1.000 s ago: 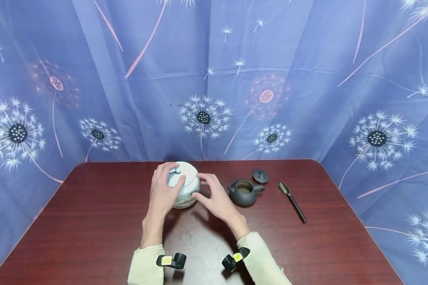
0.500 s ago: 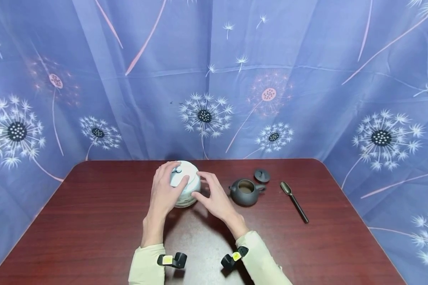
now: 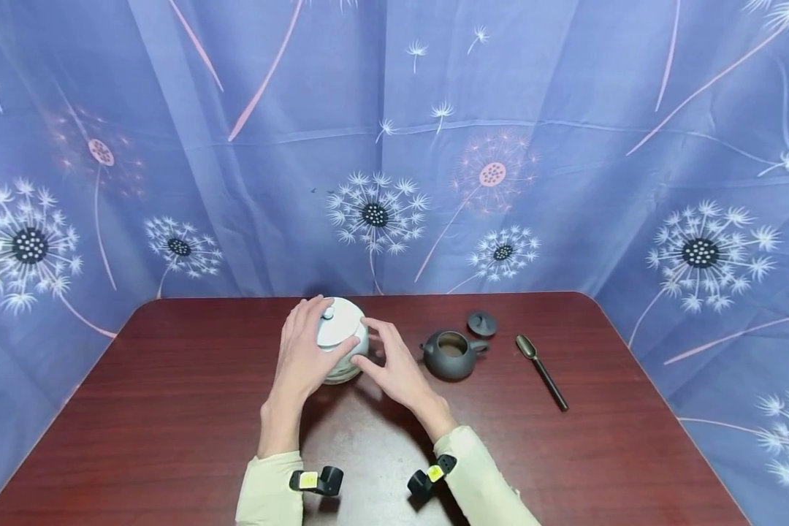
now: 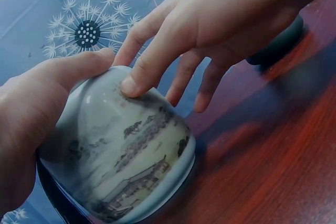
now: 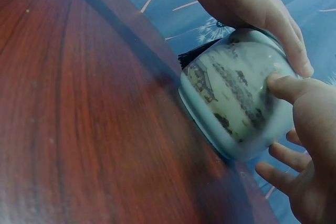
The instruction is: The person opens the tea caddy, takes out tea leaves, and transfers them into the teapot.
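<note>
A pale ceramic jar (image 4: 134, 145) with a painted landscape stands upright on the table, its white knobbed lid (image 3: 342, 321) on top. My left hand (image 3: 301, 358) spans the jar's left and top, fingers around the far left side, thumb at the lid's near edge. On the other side my right hand (image 3: 399, 369) holds the jar between thumb and index finger. Its other fingers stay spread, apart from the wall in the left wrist view. A dark tassel (image 5: 199, 53) hangs beside the jar. The left fingertips are partly hidden.
To the right stands a dark teapot (image 3: 448, 358) without its lid; that small dark lid (image 3: 481, 324) lies behind it. Further right lies a dark-handled scoop (image 3: 542, 374). A blue dandelion-print curtain (image 3: 381, 146) hangs behind the reddish-brown table (image 3: 191, 409).
My left thumb has slid right and slightly toward me along the lid's edge, exposing more of the lid. The right hand keeps nearly the same place; the jar stays where it was.
</note>
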